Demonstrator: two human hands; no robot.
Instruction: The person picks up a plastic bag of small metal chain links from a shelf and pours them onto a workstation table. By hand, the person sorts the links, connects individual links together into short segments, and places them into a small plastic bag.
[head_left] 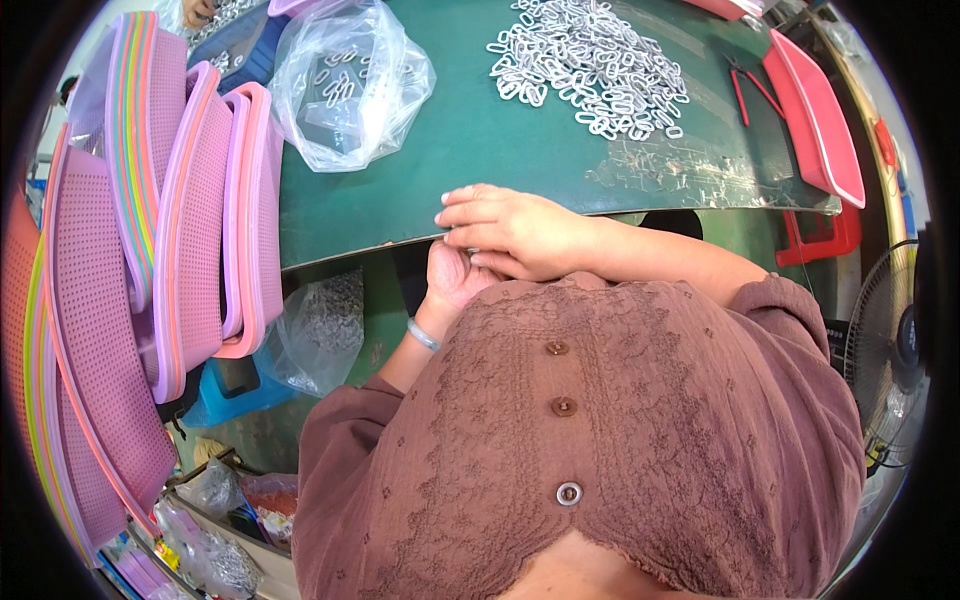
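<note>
My two hands meet at the table's front edge, in front of my body. My right hand (515,232) lies over my left hand, its fingers stretched out to the left and slightly apart, with no object in it. Under it my left hand (452,275) shows only its heel and wrist, with a pale bangle (423,335); its fingers are hidden. Beyond the hands on the green table (430,200) lies a heap of oval metal links (595,70). A clear plastic bag (345,130) with several similar links stands farther left. Neither hand touches them.
Pink and purple perforated baskets (200,230) are stacked on the left, beside a blue bin (240,45). Red-handled pliers (745,95) and a red tray (810,115) sit at the right edge. A fan (885,340) stands at the far right.
</note>
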